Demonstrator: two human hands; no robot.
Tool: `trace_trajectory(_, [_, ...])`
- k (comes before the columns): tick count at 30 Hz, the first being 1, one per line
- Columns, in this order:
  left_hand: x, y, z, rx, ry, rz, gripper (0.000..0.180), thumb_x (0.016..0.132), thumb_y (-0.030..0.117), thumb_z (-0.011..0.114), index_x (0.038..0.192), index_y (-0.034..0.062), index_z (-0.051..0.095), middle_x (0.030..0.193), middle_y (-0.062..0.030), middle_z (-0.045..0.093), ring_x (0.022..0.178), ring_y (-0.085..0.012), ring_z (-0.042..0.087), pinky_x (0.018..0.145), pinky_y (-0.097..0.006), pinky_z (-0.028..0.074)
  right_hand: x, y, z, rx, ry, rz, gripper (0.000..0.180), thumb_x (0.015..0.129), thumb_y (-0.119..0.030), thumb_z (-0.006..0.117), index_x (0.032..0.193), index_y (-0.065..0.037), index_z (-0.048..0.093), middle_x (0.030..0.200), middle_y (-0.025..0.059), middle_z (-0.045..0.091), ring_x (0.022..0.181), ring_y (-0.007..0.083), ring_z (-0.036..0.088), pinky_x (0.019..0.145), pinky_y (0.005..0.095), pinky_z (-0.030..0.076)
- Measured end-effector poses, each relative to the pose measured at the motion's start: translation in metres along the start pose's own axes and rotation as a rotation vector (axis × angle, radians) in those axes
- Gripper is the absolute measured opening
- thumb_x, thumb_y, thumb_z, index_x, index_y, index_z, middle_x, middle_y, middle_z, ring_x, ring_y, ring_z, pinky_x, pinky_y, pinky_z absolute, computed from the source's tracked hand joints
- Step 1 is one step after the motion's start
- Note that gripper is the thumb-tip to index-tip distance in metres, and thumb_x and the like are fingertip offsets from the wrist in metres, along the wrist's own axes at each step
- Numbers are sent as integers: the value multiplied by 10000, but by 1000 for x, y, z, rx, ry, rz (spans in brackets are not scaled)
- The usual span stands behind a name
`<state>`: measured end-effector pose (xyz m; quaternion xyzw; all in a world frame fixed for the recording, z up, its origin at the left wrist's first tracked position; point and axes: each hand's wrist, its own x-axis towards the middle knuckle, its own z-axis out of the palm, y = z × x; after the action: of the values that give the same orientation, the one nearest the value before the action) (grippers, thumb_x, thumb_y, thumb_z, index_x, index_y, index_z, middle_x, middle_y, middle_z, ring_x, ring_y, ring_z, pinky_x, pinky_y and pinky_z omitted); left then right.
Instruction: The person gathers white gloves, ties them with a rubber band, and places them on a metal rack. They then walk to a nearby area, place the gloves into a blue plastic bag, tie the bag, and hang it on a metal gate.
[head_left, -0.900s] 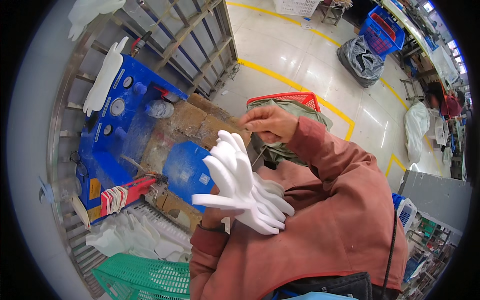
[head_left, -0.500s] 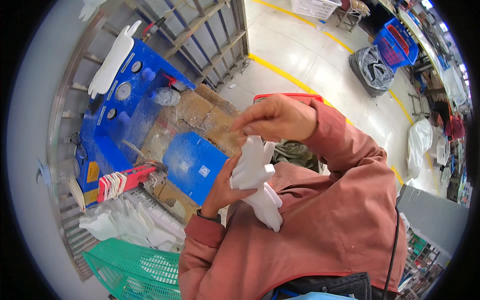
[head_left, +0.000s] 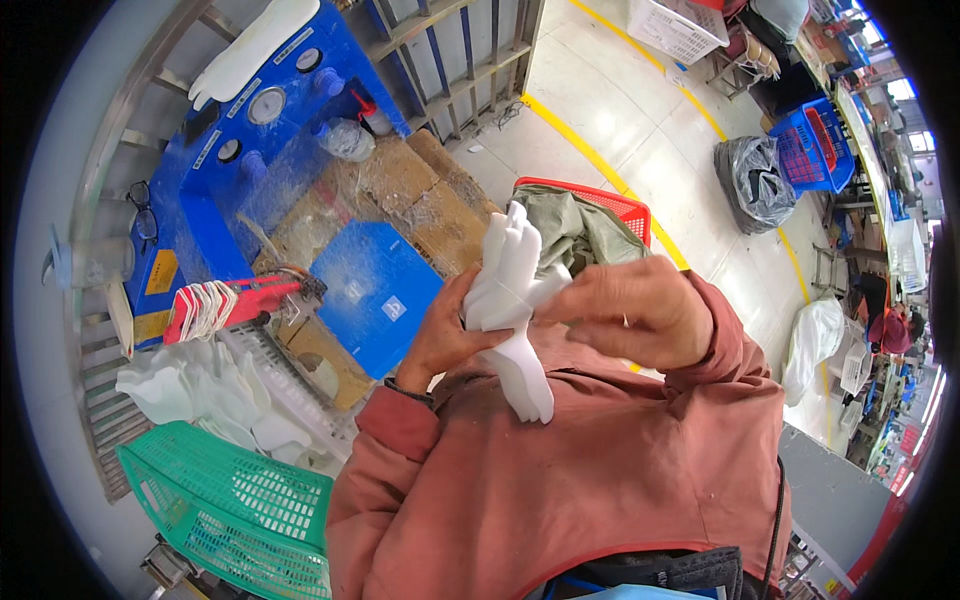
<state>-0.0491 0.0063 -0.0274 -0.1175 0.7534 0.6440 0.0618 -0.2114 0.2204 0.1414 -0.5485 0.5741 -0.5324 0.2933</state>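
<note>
My left hand point(head_left: 440, 332) is closed around a bundle of white foam-like cutouts point(head_left: 512, 268) with rounded, lobed outlines. The bundle stands upright in front of my chest, its narrow end hanging down against my reddish jacket. A thin line, perhaps a band, crosses its middle. At its right side is my right hand point(head_left: 640, 312), with the fingers curled in and partly blurred; their tips are at a protruding lobe. Whatever is between those fingers is hidden. To the left, whitish bands are wound around a red bar point(head_left: 245, 302).
A blue machine with gauges point(head_left: 225, 120) stands at the left, with a blue plate point(head_left: 375, 290) on worn cardboard. Loose white cutouts point(head_left: 200, 390) lie above a green basket point(head_left: 240, 500). Behind my hands, a red basket point(head_left: 632, 222) holds greenish cloth point(head_left: 575, 225).
My right hand has moved down from above the bundle to its right side. The bundle now stands more upright, still in my left hand. The whole view has shifted slightly.
</note>
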Motion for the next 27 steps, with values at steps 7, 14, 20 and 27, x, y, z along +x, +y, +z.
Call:
trace_trajectory(7, [-3,-7,-14,-326,106,-130,966,684,175,904,1508,8,429,1379,-133,571,1250,-247,570,1045,-375,477,-14,30,29,-274,-213,-92,326,838,-26,685,1159,22,650,890,142,636,773,320,661,666,405,562])
trace_trajectory(14, [-24,-10,-24,-685,189,-158,862,680,58,801,1472,11,465,1278,-87,637,1143,-222,632,999,-355,505,-30,104,34,-95,-14,241,236,935,-80,665,1168,-48,676,1015,147,697,885,303,698,787,380,563])
trace_trajectory(20, [-27,-2,-10,-845,125,-151,879,654,207,842,1427,-14,488,1241,-96,648,1121,-235,646,960,-355,532,-34,148,49,254,72,505,154,983,-148,664,1066,-26,709,926,48,725,846,129,667,772,300,535])
trace_trajectory(27, [-44,-3,7,-1225,209,-230,954,732,487,759,1477,8,405,1358,-191,566,1207,-322,595,1034,-439,515,-24,173,45,220,171,347,112,964,-146,714,986,-38,732,845,24,687,769,83,606,696,262,495])
